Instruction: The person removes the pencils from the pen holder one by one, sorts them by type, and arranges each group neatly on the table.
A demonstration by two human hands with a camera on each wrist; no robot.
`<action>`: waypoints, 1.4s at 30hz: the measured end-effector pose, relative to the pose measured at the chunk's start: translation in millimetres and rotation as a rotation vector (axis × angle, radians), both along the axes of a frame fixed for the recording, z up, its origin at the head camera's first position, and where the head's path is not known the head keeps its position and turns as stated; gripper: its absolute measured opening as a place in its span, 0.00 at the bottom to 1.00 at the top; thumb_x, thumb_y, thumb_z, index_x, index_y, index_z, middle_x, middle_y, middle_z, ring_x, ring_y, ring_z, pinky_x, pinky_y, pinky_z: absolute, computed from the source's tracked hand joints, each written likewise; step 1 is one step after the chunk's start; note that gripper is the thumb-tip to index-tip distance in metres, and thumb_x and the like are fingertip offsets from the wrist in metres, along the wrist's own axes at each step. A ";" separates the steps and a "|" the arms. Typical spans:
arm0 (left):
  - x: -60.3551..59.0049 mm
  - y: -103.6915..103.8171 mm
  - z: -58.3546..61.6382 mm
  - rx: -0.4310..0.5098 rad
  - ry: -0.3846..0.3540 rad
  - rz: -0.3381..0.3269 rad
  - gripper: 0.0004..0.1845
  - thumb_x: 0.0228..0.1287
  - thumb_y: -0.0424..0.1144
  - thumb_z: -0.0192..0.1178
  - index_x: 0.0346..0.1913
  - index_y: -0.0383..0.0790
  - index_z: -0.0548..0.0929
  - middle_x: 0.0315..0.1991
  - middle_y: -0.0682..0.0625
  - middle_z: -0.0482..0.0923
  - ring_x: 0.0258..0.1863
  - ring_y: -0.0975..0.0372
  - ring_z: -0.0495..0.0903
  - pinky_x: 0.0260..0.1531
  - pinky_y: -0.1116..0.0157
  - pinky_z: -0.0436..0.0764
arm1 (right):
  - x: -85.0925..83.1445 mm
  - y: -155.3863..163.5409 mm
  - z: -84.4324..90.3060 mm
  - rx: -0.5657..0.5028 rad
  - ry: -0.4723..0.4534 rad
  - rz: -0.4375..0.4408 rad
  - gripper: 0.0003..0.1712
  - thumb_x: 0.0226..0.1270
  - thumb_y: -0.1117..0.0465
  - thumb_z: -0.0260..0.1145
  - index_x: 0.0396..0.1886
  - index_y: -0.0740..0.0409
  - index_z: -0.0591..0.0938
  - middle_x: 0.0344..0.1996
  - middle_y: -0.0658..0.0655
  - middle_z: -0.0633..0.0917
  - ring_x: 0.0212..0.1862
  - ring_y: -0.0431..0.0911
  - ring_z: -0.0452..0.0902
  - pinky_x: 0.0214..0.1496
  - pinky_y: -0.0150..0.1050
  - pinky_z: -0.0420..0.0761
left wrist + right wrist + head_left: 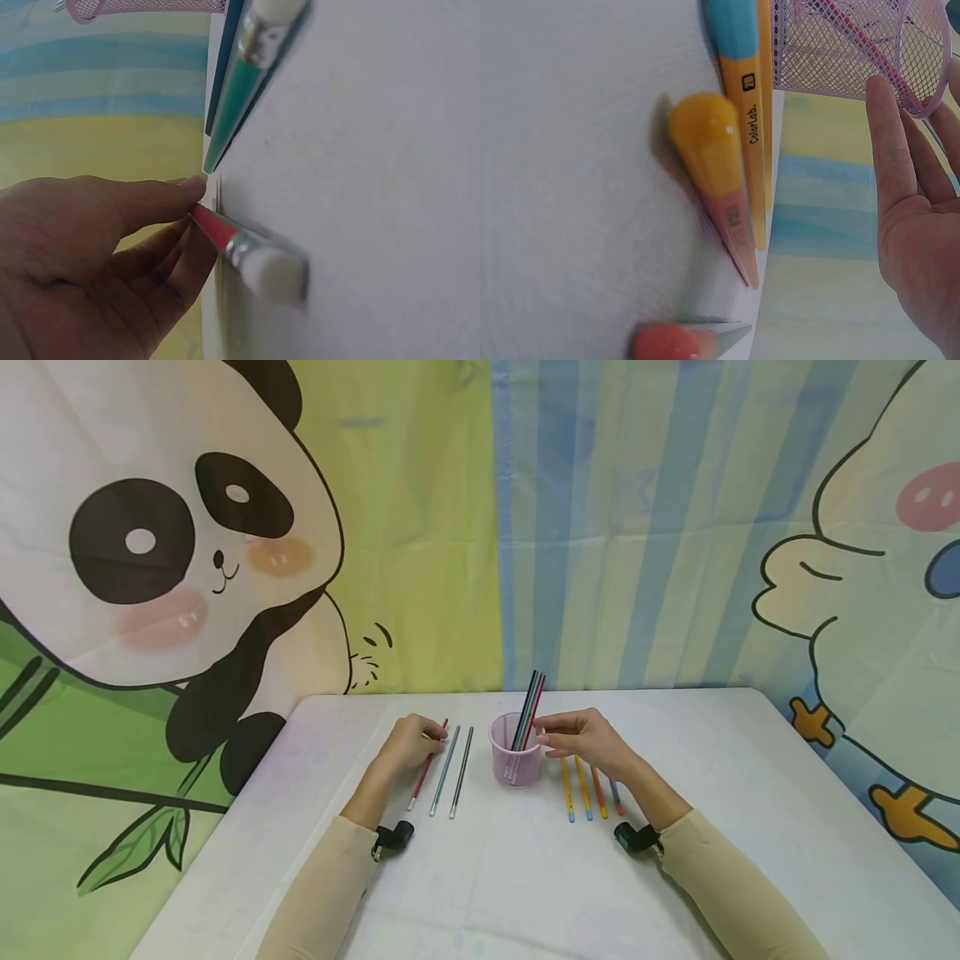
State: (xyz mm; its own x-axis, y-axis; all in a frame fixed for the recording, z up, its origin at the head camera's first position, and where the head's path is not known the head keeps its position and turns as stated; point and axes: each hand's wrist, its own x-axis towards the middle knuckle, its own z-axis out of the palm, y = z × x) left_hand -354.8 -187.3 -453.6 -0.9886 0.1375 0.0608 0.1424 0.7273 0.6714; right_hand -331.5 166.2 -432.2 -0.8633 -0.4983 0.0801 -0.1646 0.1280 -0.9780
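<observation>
My left hand (407,747) pinches a red pencil (421,783) between thumb and fingertips; its white eraser (276,276) in a silver ferrule points toward me. Beside it lie a teal pencil (444,772) and a dark pencil (461,774), roughly parallel. At the middle of the table stands a pink mesh cup (517,772) with dark, teal and red pencils (530,710) leaning in it. With fingers extended, my right hand (591,743) reaches to the cup's right rim, and a fingertip overlaps the mesh in the right wrist view. Between its fingers no pencil shows.
Under and before my right hand lie two yellow pencils (584,789) with blue ends, an orange one (598,793) with a yellow end and a bluish one (616,797) with a red end. Behind the white table (480,893) hangs a cartoon-printed curtain (420,527).
</observation>
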 end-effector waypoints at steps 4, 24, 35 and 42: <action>-1.1 0.3 -1.2 -0.016 0.003 0.001 0.09 0.67 0.31 0.70 0.49 0.36 0.91 0.45 0.44 0.89 0.39 0.59 0.84 0.39 0.63 0.84 | -0.3 0.2 -0.7 0.000 0.000 -0.001 0.25 0.71 0.62 0.72 0.65 0.66 0.82 0.65 0.70 0.81 0.54 0.45 0.88 0.55 0.51 0.87; -1.5 2.7 -2.7 -0.050 0.002 0.020 0.09 0.63 0.30 0.72 0.46 0.37 0.92 0.44 0.45 0.89 0.41 0.57 0.84 0.42 0.62 0.84 | -0.9 0.1 -1.2 -0.012 -0.006 -0.004 0.25 0.71 0.62 0.71 0.65 0.66 0.82 0.65 0.71 0.80 0.58 0.52 0.87 0.55 0.50 0.87; -0.3 2.4 -3.5 -0.039 0.009 0.021 0.08 0.63 0.28 0.71 0.44 0.37 0.91 0.43 0.46 0.88 0.40 0.58 0.84 0.40 0.63 0.85 | -1.8 0.0 -0.7 -0.012 -0.008 -0.002 0.25 0.71 0.63 0.72 0.65 0.66 0.82 0.65 0.70 0.81 0.58 0.51 0.86 0.55 0.49 0.87; 1.0 3.1 -1.8 -0.052 0.012 0.020 0.08 0.64 0.29 0.71 0.45 0.37 0.91 0.42 0.46 0.88 0.38 0.59 0.84 0.38 0.63 0.84 | 0.0 -0.5 0.1 -0.014 -0.001 0.001 0.25 0.71 0.63 0.71 0.65 0.67 0.81 0.64 0.70 0.81 0.55 0.43 0.87 0.55 0.50 0.87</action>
State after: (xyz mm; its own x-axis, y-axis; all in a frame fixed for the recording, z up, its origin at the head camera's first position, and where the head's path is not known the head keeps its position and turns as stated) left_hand -353.8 -184.2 -455.4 -0.9904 0.1214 0.0654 0.1353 0.7642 0.6307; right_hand -331.4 165.7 -432.1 -0.8630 -0.4977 0.0865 -0.1639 0.1138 -0.9799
